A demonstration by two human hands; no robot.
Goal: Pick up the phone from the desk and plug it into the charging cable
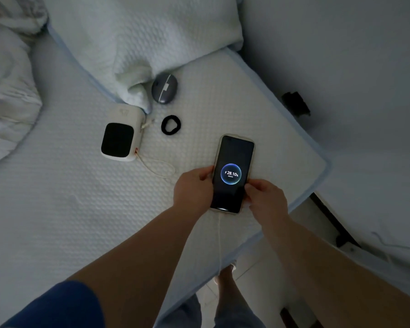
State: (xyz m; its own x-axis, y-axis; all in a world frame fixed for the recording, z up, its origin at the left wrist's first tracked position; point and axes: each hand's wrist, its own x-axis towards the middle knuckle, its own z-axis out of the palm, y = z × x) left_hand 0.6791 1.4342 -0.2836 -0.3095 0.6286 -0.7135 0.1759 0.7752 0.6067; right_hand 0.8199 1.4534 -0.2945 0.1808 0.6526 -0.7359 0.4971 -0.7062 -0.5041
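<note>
The phone (233, 159) is a dark slab in a pale case, lying near the right corner of a white quilted mattress (81, 197). Its screen is lit with a blue ring and reads 28.10 %. A thin white charging cable (219, 240) runs from the phone's near end down over the mattress edge. My left hand (192, 188) grips the phone's left side. My right hand (266, 197) grips its lower right side. Both hands are closed on the phone.
A white power bank (122, 136) with a dark face and a looped cord lies to the left. A black hair tie (171, 124) and a grey oval case (164, 89) sit beyond the phone. A pillow (140, 39) lies at the back, crumpled bedding (7, 79) at far left.
</note>
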